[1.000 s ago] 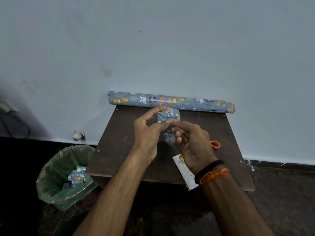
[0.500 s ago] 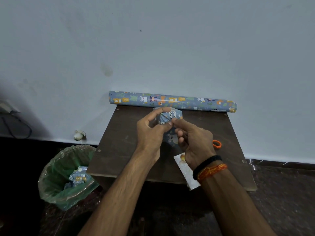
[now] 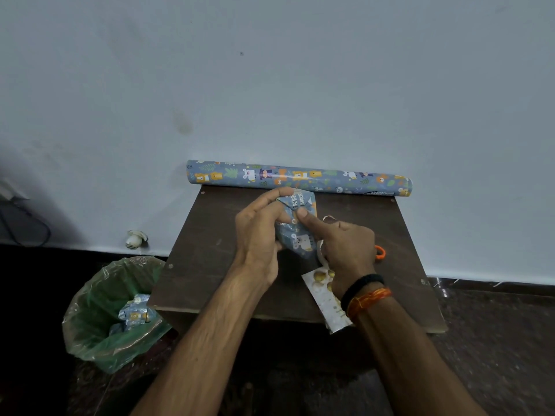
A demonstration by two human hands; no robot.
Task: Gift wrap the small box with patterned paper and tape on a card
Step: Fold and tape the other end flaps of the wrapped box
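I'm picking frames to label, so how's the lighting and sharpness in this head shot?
Head view: dim, even light; wrapped box and both hands, left, right, look sharp; glare streak on the wrapping paper roll; floor nearly black; wide-angle lens bends the edges.

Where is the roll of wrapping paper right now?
The roll of wrapping paper lies along the far edge of the brown table, against the wall, just beyond the wrapped box held in both hands.
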